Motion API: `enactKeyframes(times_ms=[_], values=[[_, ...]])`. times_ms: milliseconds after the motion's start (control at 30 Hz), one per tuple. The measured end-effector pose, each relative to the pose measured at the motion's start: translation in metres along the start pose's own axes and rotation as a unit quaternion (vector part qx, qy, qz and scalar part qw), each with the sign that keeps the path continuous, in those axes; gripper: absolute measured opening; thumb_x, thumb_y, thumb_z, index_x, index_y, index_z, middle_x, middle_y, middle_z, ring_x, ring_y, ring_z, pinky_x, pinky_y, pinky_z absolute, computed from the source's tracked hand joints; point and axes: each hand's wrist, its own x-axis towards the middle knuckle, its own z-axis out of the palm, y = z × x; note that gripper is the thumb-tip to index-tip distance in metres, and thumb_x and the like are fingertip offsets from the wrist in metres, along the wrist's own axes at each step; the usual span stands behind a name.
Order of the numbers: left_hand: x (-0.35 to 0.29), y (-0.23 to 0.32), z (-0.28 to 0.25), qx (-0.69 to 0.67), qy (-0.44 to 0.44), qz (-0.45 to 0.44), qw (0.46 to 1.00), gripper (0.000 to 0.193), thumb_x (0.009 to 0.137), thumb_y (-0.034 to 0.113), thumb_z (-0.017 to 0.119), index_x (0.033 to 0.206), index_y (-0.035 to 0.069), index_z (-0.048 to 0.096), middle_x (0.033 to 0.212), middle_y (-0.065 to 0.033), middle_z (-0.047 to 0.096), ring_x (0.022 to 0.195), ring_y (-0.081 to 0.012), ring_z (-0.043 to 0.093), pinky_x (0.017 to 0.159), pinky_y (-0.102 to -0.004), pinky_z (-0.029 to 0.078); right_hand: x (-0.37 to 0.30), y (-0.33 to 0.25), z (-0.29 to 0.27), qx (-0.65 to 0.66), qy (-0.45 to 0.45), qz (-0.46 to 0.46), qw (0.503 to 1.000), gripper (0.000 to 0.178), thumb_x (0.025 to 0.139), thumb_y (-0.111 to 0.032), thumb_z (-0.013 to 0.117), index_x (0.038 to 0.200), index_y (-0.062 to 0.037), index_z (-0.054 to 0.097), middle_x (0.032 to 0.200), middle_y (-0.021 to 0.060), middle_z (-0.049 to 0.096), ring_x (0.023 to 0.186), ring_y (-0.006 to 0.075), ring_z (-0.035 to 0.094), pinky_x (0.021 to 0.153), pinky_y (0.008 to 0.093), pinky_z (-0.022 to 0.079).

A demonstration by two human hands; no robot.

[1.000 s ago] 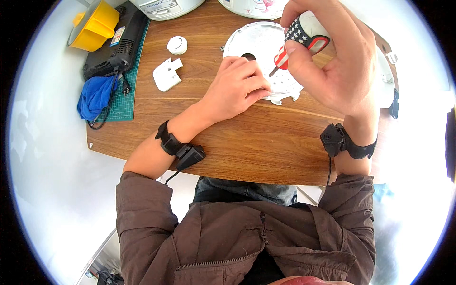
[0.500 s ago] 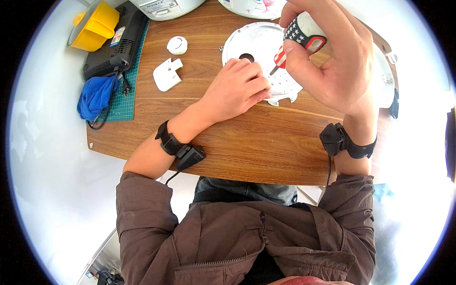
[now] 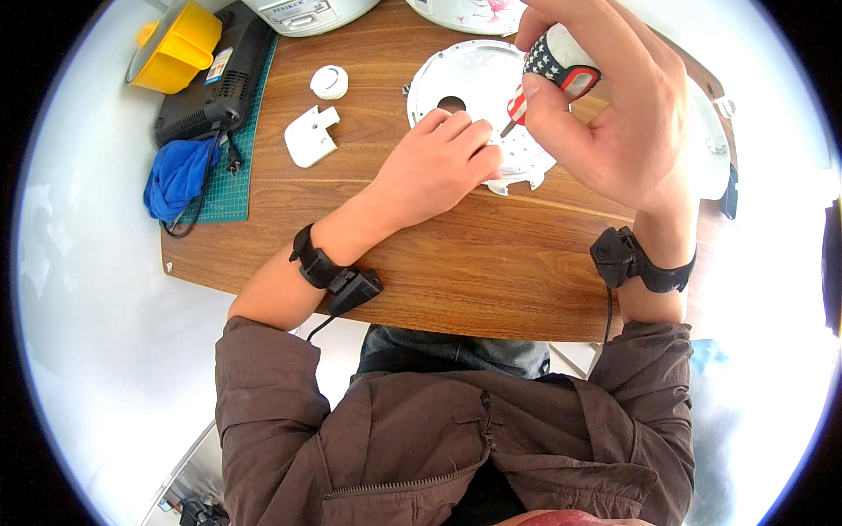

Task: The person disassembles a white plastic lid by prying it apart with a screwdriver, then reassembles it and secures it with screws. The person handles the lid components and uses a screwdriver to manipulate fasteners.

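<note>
While the round metal plate (image 3: 469, 83) is pressed flat on the worktop (image 3: 491, 263) by the left hand (image 3: 438, 167), fingers spread loose on it, hardly anything is moved since a second ago. The screwdriver (image 3: 553, 66) is kept clenched upright in the right hand (image 3: 614, 114), tip down on the plate. So the same screw seems to be worked on. A white clip (image 3: 310, 136), a white cap (image 3: 329, 81) and a blue cloth (image 3: 175, 175) are left well to the side; nothing is in the way.

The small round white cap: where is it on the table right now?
In the head view the small round white cap lies on the wooden table at upper left, just above the white plastic cover piece, right of the green cutting mat, clear of both hands.
</note>
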Motion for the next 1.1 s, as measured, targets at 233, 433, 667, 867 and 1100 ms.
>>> enactKeyframes(times_ms=[233,433,667,867,1100], values=[[0.0,0.0,0.001,0.062,-0.01,0.016,0.998,0.026,0.092,0.033,0.069,0.084,0.011,0.057,0.088,-0.0016,0.055,0.086,-0.0179,0.055,0.08,-0.032,0.044,-0.002,0.0,0.002,0.009,-0.012,0.027,1.0,0.058,0.071,0.004,0.069,0.129,-0.0003,0.065,0.092,0.0116,0.068,0.072,0.0182,0.069,0.059,0.029,0.058],[0.001,0.0,0.0,0.049,-0.006,0.009,0.999,0.029,0.091,0.034,0.07,0.08,0.011,0.057,0.085,-0.0019,0.055,0.084,-0.0182,0.054,0.079,-0.0332,0.044,-0.004,0.006,0.005,0.006,-0.014,0.008,1.0,0.059,0.071,0.003,0.069,0.13,-0.0012,0.064,0.092,0.0118,0.068,0.073,0.0203,0.07,0.06,0.0302,0.058],[0.002,0.006,-0.013,-0.03,-0.098,-0.029,0.994,0.024,0.087,0.031,0.074,0.092,0.009,0.067,0.099,-0.0054,0.064,0.103,-0.0247,0.058,0.091,-0.0397,0.044,-0.002,0.004,0.0,-0.027,-0.026,0.007,0.999,0.058,0.072,0.003,0.068,0.13,-0.0012,0.064,0.091,0.0124,0.067,0.072,0.022,0.068,0.062,0.0318,0.058],[0.003,0.0,-0.014,-0.045,-0.083,-0.009,0.995,0.014,0.087,0.019,0.07,0.087,0.007,0.062,0.093,-0.0059,0.06,0.092,-0.0237,0.057,0.085,-0.0368,0.043,-0.006,0.008,0.003,-0.017,-0.013,0.021,1.0,0.057,0.072,0.004,0.067,0.129,-0.0012,0.064,0.091,0.0131,0.067,0.074,0.0219,0.068,0.062,0.032,0.057],[-0.002,-0.001,-0.005,-0.043,-0.074,-0.03,0.996,0.013,0.091,0.016,0.068,0.093,0.006,0.059,0.098,-0.0088,0.06,0.095,-0.0284,0.056,0.084,-0.0393,0.045,0.006,-0.015,-0.002,-0.069,-0.016,0.091,0.993,0.058,0.071,0.006,0.066,0.129,-0.0015,0.064,0.09,0.013,0.067,0.071,0.0204,0.066,0.06,0.03,0.055]])
